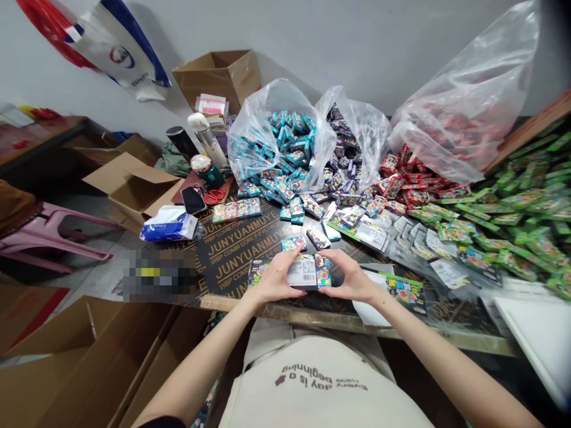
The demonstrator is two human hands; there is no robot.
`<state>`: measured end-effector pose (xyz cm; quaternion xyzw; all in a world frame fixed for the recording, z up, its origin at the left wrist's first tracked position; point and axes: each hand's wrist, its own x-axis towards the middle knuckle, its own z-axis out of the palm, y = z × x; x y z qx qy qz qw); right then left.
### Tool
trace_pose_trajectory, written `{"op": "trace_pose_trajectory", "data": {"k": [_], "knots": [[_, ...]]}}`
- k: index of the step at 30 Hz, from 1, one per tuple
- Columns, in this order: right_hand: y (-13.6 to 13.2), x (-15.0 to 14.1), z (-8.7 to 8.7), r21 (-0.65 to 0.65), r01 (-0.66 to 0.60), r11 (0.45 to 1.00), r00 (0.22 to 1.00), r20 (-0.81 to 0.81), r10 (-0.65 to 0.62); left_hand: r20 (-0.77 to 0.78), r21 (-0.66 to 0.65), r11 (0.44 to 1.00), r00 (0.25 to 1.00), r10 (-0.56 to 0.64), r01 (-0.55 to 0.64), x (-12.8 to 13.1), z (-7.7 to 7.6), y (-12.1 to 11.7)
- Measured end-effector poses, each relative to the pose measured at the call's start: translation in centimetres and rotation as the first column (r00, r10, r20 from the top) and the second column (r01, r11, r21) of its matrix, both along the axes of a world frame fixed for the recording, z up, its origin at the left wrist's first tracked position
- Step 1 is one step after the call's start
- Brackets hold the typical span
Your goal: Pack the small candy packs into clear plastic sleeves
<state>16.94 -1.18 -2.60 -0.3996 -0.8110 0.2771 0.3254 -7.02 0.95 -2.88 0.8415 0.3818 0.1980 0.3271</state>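
Note:
Near the table's front edge, both my hands close around a short row of small candy boxes. My left hand [275, 278] grips the left end, at a small box with a barcode [303, 272] on its pale face. My right hand [352, 278] has thumb and fingers on a small blue box [323, 274] at the right end. Beneath the left hand lies a flat printed packet [256, 268], partly covered. Just beyond the hands are a loose blue box [292, 242] and a dark purple box [318, 238]. A green printed packet [405, 292] lies beyond my right wrist.
Clear plastic bags hold blue boxes [292, 139] and purple boxes [345, 139]. Red boxes [413, 181] and green boxes [526, 208] are heaped to the right. At left are a tissue pack [167, 224], phone [193, 200], red scissors [214, 196], bottles and cardboard boxes [138, 190].

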Motion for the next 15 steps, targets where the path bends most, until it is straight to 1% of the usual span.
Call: {"op": "trace_pose_trajectory", "data": {"k": [2, 5, 6, 8, 9, 10, 11, 13, 14, 15], "knots": [[-0.3, -0.3, -0.3, 0.045, 0.032, 0.998, 0.999, 0.036, -0.034, 0.003, 0.005, 1.0, 1.0, 0.026, -0.026, -0.2, -0.1, 0.1], [-1.2, -1.0, -0.5, 0.152, 0.193, 0.969, 0.977, 0.059, -0.204, 0.015, 0.009, 0.993, 0.993, 0.117, -0.117, -0.6, -0.3, 0.1], [-1.5, -1.3, -0.7, 0.164, 0.211, 0.964, 0.972, 0.066, -0.224, 0.019, 0.013, 0.991, 0.991, 0.135, -0.135, -0.7, -0.3, 0.1], [-1.6, -1.9, -1.2, 0.141, 0.163, 0.977, 0.98, 0.092, -0.177, 0.019, 0.026, 0.991, 0.991, 0.135, -0.135, -0.6, -0.6, 0.1], [-1.3, -2.1, -1.6, 0.127, 0.16, 0.979, 0.98, 0.098, -0.173, 0.016, 0.036, 0.991, 0.992, 0.128, -0.129, -0.5, -0.8, 0.1], [-0.7, -2.3, -2.0, 0.124, 0.21, 0.97, 0.97, 0.096, -0.223, 0.009, 0.048, 0.991, 0.992, 0.126, -0.127, -0.4, -1.1, 0.2], [0.1, -2.4, -2.5, 0.133, 0.312, 0.941, 0.941, 0.092, -0.325, -0.005, 0.061, 0.99, 0.992, 0.127, -0.127, -0.2, -1.4, 0.2], [2.0, -2.4, -3.7, 0.176, 0.524, 0.833, 0.828, 0.123, -0.547, -0.052, 0.084, 0.988, 0.99, 0.131, -0.126, 0.4, -2.3, 0.3], [3.0, -2.3, -4.2, 0.204, 0.57, 0.796, 0.78, 0.17, -0.602, -0.087, 0.094, 0.989, 0.988, 0.124, -0.116, 0.6, -2.8, 0.3], [3.9, -2.2, -4.7, 0.23, 0.57, 0.789, 0.756, 0.231, -0.613, -0.126, 0.103, 0.99, 0.986, 0.113, -0.1, 0.9, -3.2, 0.3]]}}
